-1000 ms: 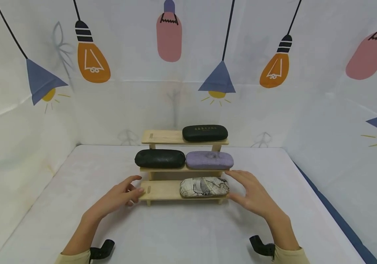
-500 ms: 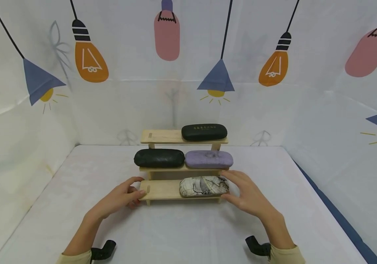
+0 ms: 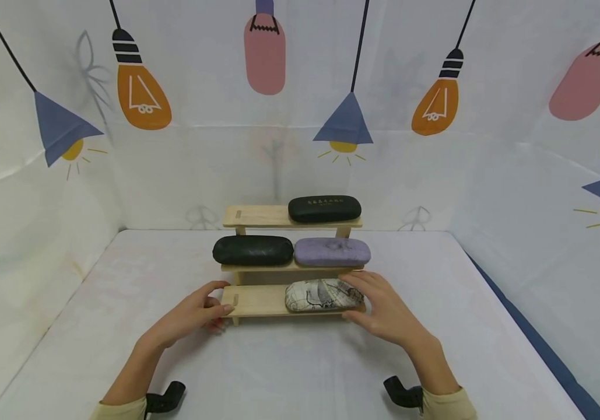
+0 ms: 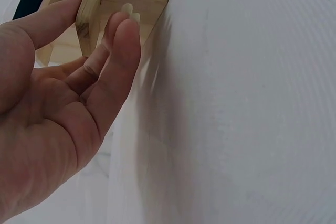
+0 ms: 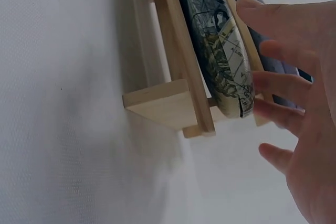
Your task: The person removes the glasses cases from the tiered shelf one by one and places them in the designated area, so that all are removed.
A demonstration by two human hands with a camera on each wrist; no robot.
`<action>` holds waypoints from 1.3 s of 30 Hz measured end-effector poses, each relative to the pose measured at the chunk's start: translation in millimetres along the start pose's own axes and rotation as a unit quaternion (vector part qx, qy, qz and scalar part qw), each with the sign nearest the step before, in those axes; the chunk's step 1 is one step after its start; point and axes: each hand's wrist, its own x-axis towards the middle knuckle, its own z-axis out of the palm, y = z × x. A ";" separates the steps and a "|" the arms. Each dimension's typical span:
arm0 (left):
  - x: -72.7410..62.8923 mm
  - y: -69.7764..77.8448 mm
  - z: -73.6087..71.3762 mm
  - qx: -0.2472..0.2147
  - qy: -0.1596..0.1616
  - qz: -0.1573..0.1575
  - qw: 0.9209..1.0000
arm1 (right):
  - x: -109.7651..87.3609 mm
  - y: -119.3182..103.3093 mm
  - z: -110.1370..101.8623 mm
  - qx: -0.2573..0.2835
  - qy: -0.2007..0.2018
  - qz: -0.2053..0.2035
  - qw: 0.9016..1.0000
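A three-tier wooden display rack [image 3: 255, 300] stands on the white table. My left hand [image 3: 186, 318] grips the left end of its lowest shelf, thumb on top and fingers curled beneath the board [image 4: 90, 11]. At the right end of that shelf lies a map-patterned glasses case [image 3: 320, 295]. Around this case my right hand [image 3: 386, 312] is spread, thumb in front and fingers behind; in the right wrist view the fingers [image 5: 281, 80] are apart, close beside the case's end. The middle shelf bears a black glasses case [image 3: 252, 251] and a lilac glasses case [image 3: 332, 252].
Another black glasses case [image 3: 325, 209], with gold lettering, lies on the right of the top shelf. White table surface [image 3: 279, 373] extends in front of the rack. A white cloth wall [image 3: 200, 163] printed with lamps and bulbs stands behind.
My right hand has moved left, from the rack's right end to around the map-patterned glasses case. The left hand has closed on the shelf's left end. The cases keep their places.
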 end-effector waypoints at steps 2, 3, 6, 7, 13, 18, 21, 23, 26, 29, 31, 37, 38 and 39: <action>0.5 -0.3 0.1 -0.009 -0.003 -0.006 1.000 | 0.6 -0.9 1.0 -0.005 0.001 0.001 1.000; 0.9 -0.8 0.1 -0.014 -0.004 -0.010 1.000 | 1.1 -1.5 1.6 -0.006 0.002 -0.001 1.000; 1.4 -1.6 -0.4 -0.025 -0.010 -0.014 1.000 | 2.9 -2.6 4.5 -0.008 0.005 -0.008 1.000; 1.5 -1.7 -0.5 -0.030 -0.011 -0.016 0.999 | 3.7 -3.1 5.4 -0.007 0.005 -0.011 1.000; 1.3 -2.7 -1.9 -0.050 -0.021 -0.009 0.999 | 8.2 -4.8 12.0 -0.004 0.010 -0.028 1.000; 2.4 -3.0 -1.6 -0.058 -0.028 -0.001 0.998 | 10.4 -5.5 15.8 0.003 0.011 -0.036 0.999; 3.1 -2.5 -1.0 -0.060 -0.028 0.000 0.998 | 11.2 -5.1 17.8 0.001 0.013 -0.037 0.999; 2.9 -1.9 -0.7 -0.063 -0.027 -0.002 0.998 | 11.7 -4.5 19.3 0.001 0.014 -0.038 0.999; 3.4 -2.0 -0.2 -0.070 -0.027 -0.004 0.997 | 12.5 -4.4 20.8 -0.004 0.014 -0.037 0.999; 3.9 -2.5 0.2 -0.076 -0.028 -0.006 0.997 | 13.2 -4.9 21.7 -0.006 0.010 -0.035 0.999; 4.4 -2.9 0.1 -0.077 -0.028 -0.005 0.997 | 13.6 -5.6 22.1 -0.008 0.007 -0.033 0.999; 3.6 -1.0 0.5 -0.079 -0.028 0.004 0.996 | 14.5 -8.4 21.9 -0.011 -0.002 -0.032 0.999; 3.7 -0.6 0.7 -0.078 -0.028 0.004 0.997 | 14.7 -8.8 21.8 -0.011 -0.003 -0.033 0.999; 4.0 -0.2 1.0 -0.077 -0.026 0.003 0.997 | 14.9 -8.9 21.9 -0.012 -0.005 -0.033 0.999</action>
